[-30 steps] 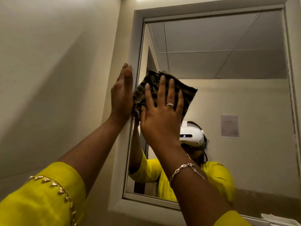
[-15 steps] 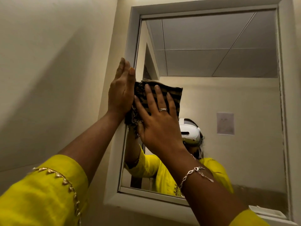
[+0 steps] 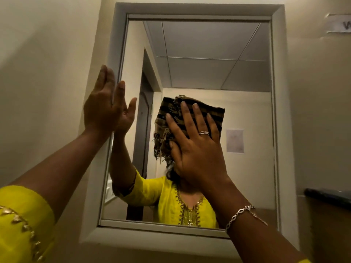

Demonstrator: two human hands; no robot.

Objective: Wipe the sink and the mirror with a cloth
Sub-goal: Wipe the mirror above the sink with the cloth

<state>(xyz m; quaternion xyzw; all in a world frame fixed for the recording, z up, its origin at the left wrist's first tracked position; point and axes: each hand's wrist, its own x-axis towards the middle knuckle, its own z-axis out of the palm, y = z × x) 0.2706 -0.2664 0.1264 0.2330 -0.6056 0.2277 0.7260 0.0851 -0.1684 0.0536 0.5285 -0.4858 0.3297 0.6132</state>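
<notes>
My right hand (image 3: 197,147) is covering the middle of the cloth (image 3: 191,120), so only its top edge and its stringy left side are showing. The hand and cloth are hiding my face in the mirror (image 3: 209,59). My left hand (image 3: 103,109) is covering part of the mirror's left edge, and I cannot tell if the palm is touching it. A paper sign (image 3: 339,23) on the wall is being cut off by the right edge of the picture; only one blurry letter is showing. A dark shelf (image 3: 328,198) is also running off the right edge. A small paper (image 3: 235,141) in the mirror is too faint to read. My sleeves (image 3: 22,223) are running off the bottom.
</notes>
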